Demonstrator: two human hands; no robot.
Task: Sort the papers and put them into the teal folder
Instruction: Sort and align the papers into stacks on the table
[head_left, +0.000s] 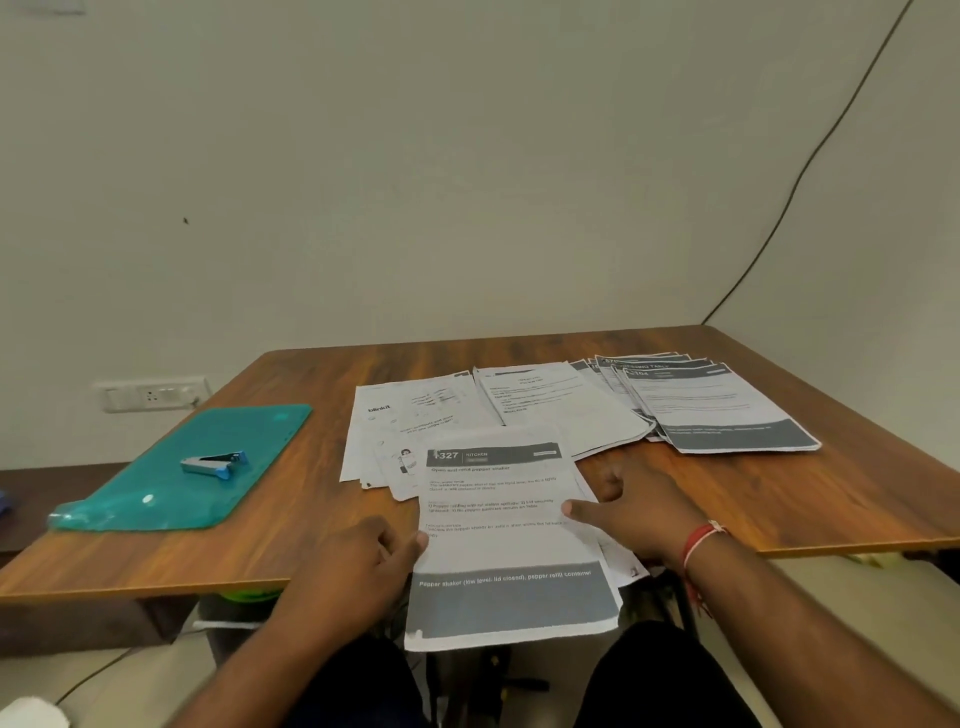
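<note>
Papers (561, 410) are fanned out in loose piles on the counter (311, 374) just beyond your hands, with a tidier grey-banded stack (727, 410) out past your right hand (628, 514). You've got one sheet (498, 519) headed "327 KITCHEN" held between both hands. Your left hand (358, 561) pinches its left edge, thumb on top. Your right hand has its thumb pressed on the right edge with the fingers curled behind it. The sheet's bottom half hangs over the counter's near edge toward your lap. The teal folder (182, 467) lies flat well off to the left of your left hand, apart from all the papers, and a small stapler (214, 464) sits on top of it.
</note>
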